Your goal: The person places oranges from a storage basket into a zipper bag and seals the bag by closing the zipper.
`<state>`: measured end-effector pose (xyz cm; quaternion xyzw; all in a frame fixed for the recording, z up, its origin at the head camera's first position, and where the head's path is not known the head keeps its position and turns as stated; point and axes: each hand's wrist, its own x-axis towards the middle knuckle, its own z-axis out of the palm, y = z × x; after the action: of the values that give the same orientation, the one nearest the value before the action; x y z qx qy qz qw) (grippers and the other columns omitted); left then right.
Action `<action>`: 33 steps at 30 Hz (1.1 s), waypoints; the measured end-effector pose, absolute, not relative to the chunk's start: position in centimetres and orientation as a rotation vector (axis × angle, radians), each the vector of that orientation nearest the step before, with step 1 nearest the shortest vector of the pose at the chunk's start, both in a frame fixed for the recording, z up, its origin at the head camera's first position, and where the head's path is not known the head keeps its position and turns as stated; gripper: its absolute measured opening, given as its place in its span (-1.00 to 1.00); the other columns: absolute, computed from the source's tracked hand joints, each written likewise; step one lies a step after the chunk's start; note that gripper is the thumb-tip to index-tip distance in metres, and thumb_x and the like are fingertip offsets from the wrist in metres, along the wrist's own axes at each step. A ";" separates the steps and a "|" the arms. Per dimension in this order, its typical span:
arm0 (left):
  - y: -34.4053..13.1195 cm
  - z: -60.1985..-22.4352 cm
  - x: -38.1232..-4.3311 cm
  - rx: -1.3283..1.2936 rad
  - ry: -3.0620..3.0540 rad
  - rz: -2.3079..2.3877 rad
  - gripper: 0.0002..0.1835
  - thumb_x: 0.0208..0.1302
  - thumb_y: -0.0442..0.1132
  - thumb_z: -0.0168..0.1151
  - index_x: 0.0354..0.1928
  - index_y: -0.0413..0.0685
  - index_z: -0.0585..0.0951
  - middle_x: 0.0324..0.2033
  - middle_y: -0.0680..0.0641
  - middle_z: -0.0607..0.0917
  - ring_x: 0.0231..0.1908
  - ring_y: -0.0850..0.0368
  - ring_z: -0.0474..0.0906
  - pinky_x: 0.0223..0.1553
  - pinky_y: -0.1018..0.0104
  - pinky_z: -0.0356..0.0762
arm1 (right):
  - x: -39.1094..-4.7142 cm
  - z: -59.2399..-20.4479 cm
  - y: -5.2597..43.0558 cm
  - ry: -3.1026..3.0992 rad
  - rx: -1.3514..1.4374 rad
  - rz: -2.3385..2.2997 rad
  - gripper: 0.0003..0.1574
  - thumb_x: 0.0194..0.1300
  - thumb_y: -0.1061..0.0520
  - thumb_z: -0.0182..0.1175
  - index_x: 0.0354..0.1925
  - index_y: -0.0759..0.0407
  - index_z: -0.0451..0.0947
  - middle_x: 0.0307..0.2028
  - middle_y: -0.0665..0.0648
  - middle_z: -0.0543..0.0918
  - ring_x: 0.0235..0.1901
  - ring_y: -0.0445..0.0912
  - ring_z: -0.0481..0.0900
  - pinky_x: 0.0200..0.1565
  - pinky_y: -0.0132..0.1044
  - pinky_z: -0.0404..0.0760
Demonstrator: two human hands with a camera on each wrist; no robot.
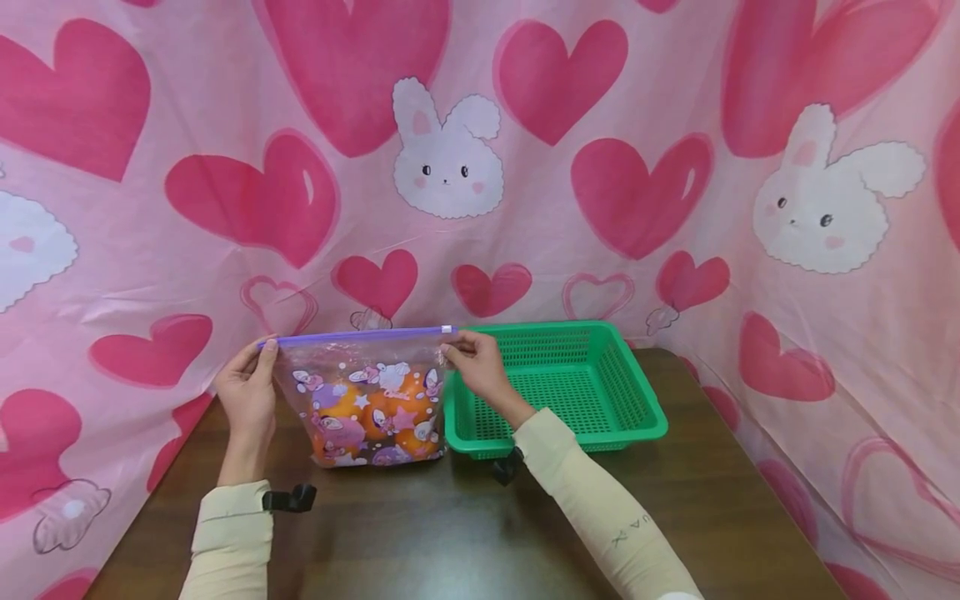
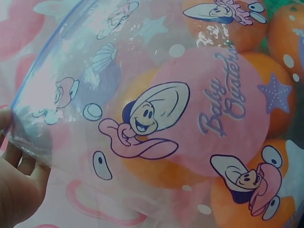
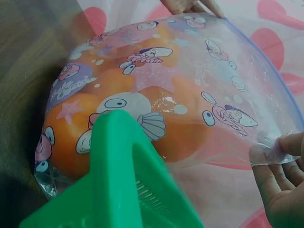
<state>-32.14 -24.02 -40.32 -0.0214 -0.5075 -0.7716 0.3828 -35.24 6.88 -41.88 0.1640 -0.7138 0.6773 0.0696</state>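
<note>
A clear zip bag [image 1: 375, 408] with cartoon prints and a purple slider strip [image 1: 360, 335] along its top stands upright on the table. Several round orange fruits [image 3: 180, 137] fill its lower part. My left hand [image 1: 251, 392] pinches the bag's top left corner between thumb and fingers. At the other end, my right hand [image 1: 480, 362] pinches the top right corner, just below the white slider [image 1: 447, 329]. The strip is stretched straight between both hands. In the right wrist view, the rim of a green basket [image 3: 114, 156] hides part of the bag.
The green plastic basket [image 1: 555, 400] with slotted walls stands right of the bag, with nothing in it. Both rest on a dark brown wooden table [image 1: 390, 533]. Pink cloth [image 1: 525, 233] with hearts and rabbits hangs behind and beside the table.
</note>
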 end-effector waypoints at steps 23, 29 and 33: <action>-25.3 -39.5 -32.1 -0.034 -1.528 -1.919 -0.91 0.28 -0.51 0.32 -0.22 -0.33 0.75 -0.46 0.13 0.79 -0.41 0.36 0.66 -0.30 0.63 0.60 | -35.1 -41.9 7.2 -2.055 0.512 2.091 -0.73 0.48 0.29 0.16 0.03 0.43 0.66 -0.15 0.40 0.74 -0.33 -0.19 0.73 -0.19 -0.20 0.78; -25.9 -38.6 -31.5 -0.089 -1.876 -1.563 -0.75 0.28 -0.44 0.36 -0.05 -0.48 0.68 -0.38 0.30 0.74 -0.33 0.42 0.64 -0.21 0.70 0.56 | -35.1 -41.9 7.4 -2.051 0.531 2.113 -0.72 0.49 0.28 0.14 0.05 0.43 0.65 -0.12 0.38 0.74 -0.31 -0.13 0.78 -0.17 -0.20 0.78; -25.9 -37.5 -31.2 -0.270 -2.169 -1.069 -0.71 0.18 -0.40 0.46 -0.05 -0.31 0.72 -0.24 0.01 0.79 -0.22 0.13 0.69 -0.12 0.53 0.61 | -35.0 -41.9 7.4 -2.059 0.544 2.129 -0.71 0.50 0.28 0.13 0.06 0.42 0.65 -0.07 0.41 0.72 -0.30 -0.16 0.76 -0.14 -0.19 0.77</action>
<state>-31.24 -25.94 -37.52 -0.1040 -0.8362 -0.4120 0.3469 -35.03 7.44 -41.93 0.1803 -0.6823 0.7055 0.0652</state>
